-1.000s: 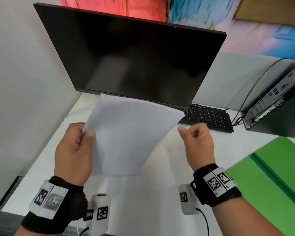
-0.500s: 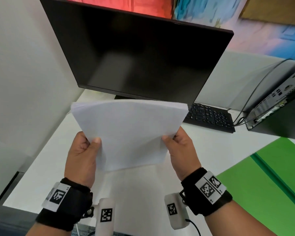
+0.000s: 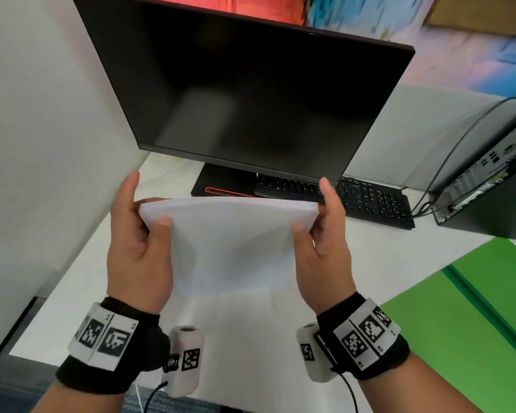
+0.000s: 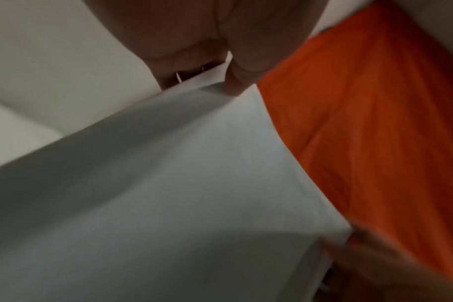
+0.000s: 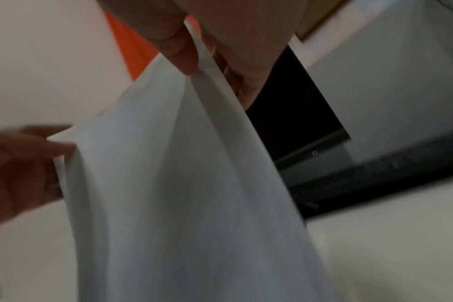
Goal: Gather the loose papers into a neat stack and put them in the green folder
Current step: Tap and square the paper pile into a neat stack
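Already gathered, the papers (image 3: pixel 230 242) are pinched upright at mid-frame by the left hand (image 3: pixel 137 251) and right hand (image 3: pixel 325 248); the green folder (image 3: pixel 459 323), lower right on the desk (image 3: pixel 72 293), awaits them.

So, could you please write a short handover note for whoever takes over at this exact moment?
Left hand and right hand: each pinches one side edge of the paper stack, thumb in front.
Stack: upright above the white desk, before the monitor; top edges look roughly even.
Green folder: open on the desk, lower right, with no papers in its visible part.
Done: papers gathered.
Left: place them in the folder.
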